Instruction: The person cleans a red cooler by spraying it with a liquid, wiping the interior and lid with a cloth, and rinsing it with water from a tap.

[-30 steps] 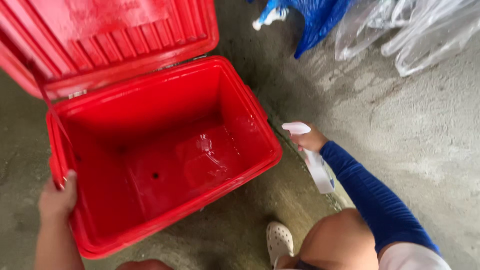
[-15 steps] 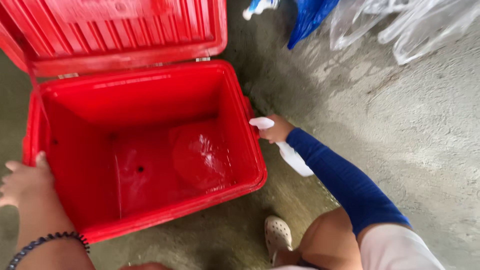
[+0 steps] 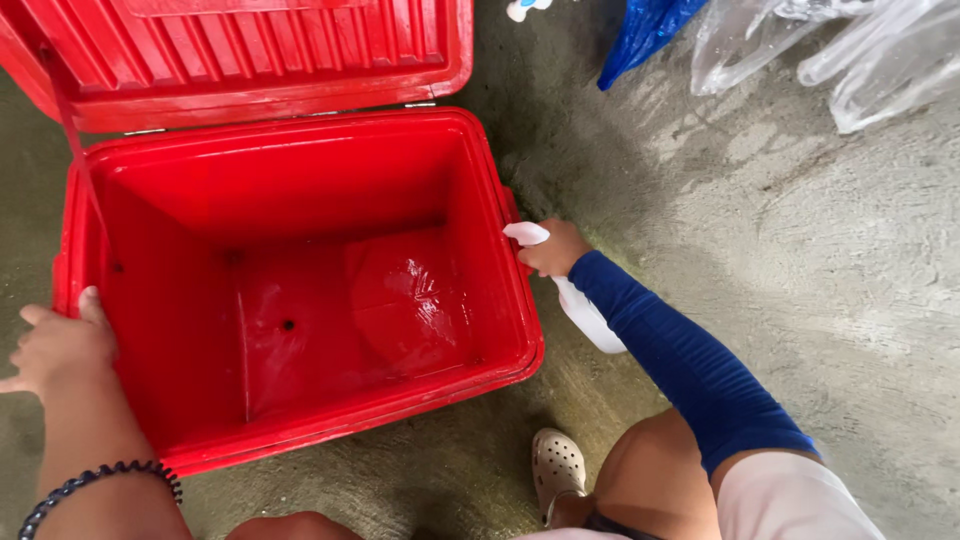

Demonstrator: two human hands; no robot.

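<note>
Open red cooler box (image 3: 300, 300), wet floor inside; white spray bottle (image 3: 575, 300) beside its right wall.

One red plastic cooler box (image 3: 300, 300) is sitting open on the concrete floor (image 3: 800, 300), with one hinged lid (image 3: 250, 50) standing up behind it. Two hands are showing — one left hand (image 3: 60, 345) and one right hand (image 3: 555, 250) — and one white spray bottle (image 3: 580, 305) is showing at the right one. One dark beaded bracelet (image 3: 95, 480) is circling the left wrist, and one blue sleeve (image 3: 690, 370) is covering the right forearm. One pale perforated clog (image 3: 558, 470) is showing at the bottom edge. At the top, one blue plastic bag (image 3: 645, 30) is lying beside a heap of clear plastic bags (image 3: 850, 50) — too bunched to count.
</note>
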